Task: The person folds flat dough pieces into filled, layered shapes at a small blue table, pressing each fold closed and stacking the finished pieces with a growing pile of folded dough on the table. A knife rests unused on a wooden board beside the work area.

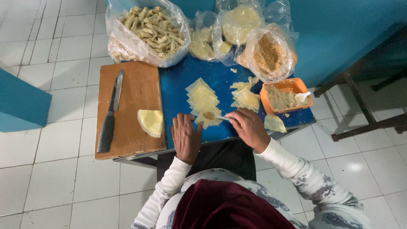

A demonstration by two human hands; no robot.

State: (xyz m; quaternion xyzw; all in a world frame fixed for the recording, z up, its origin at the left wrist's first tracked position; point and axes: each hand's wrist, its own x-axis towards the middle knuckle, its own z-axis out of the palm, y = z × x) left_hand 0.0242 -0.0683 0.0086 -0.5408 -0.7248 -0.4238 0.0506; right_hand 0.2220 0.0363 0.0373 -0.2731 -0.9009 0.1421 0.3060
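Head view: your right hand (249, 127) pinches a small white spoon (221, 117) in its fingers, tip over the filling on the nearest dough sheet (207, 119). Your left hand (185, 136) lies flat on the blue table (176, 99), fingers together, touching that sheet's left edge.

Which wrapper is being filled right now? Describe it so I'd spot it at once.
On the blue table, right of the wooden cutting board, pale square wrappers fan toward the person. It is the nearest wrapper, between the left hand and right hand. Only it carries a brown dab of filling.
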